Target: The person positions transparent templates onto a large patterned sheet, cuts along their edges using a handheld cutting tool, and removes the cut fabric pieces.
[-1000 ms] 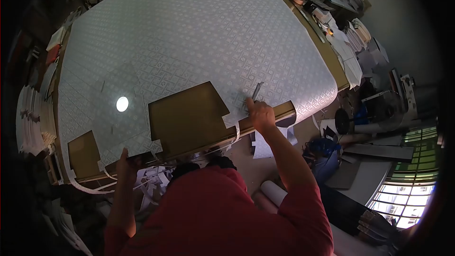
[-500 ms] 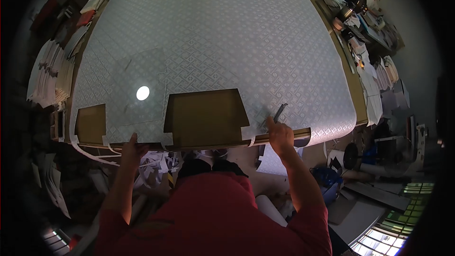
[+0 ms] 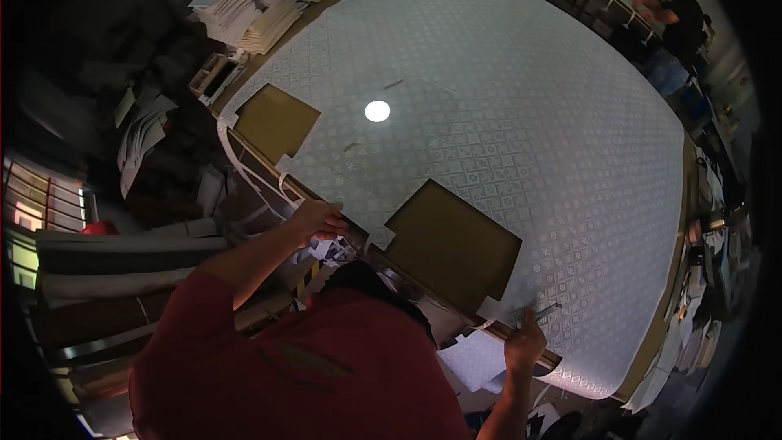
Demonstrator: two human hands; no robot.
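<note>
Fingers of the right hand (image 3: 525, 342) are pinching one slim tool (image 3: 551, 312), its free end pointing out over one patterned sheet (image 3: 570, 155). Those of the left hand (image 3: 320, 222) are bending together at the table's front edge; whether they are pinching anything, I cannot tell. One broad sheet is lying over the table (image 3: 674, 297), and two brown openings are showing in it: the smaller cut-out (image 3: 277, 122) is sitting beyond the left hand, the larger cut-out (image 3: 456, 244) is filling the stretch between the two hands, which are keeping well apart. Along the right side, a brown margin is running past the sheet's edge. One white strip (image 3: 227, 147) is trailing off the left corner. Beyond both hands, the sheet is stretching wide towards its far edge; in front, the torso (image 3: 301, 350) is standing near the table. One other person (image 3: 683, 24) is standing past the far side.
</note>
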